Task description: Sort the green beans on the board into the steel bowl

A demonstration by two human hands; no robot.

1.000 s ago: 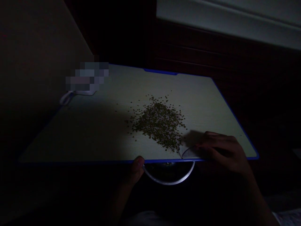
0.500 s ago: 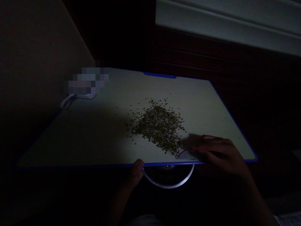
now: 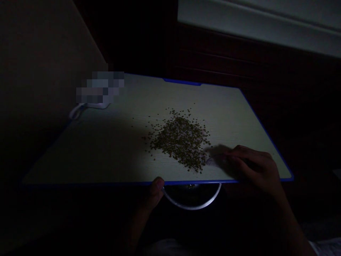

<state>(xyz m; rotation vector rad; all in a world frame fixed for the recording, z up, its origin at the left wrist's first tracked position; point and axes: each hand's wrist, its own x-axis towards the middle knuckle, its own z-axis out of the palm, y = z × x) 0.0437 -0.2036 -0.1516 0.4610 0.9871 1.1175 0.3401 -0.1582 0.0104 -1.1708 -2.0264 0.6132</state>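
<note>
A pile of small greenish-brown beans (image 3: 181, 139) lies on a pale table with a blue rim (image 3: 106, 183). My right hand (image 3: 253, 167) rests on the table just right of the pile, fingers curled on a small pale flat piece (image 3: 213, 160) that touches the pile's near right edge. My left hand (image 3: 154, 193) grips the rim of a round metal bowl (image 3: 193, 203) held under the table's near edge. A few beans lie in the bowl. The scene is very dark.
A small white device with a looped cord (image 3: 77, 111) sits at the table's far left corner. A wall rises at the left, dark furniture stands behind, and a pale ledge (image 3: 253, 25) runs across the top right.
My right hand and the pale piece have moved away from the table's near edge, up beside the pile. The left hand and the bowl stay where they were.
</note>
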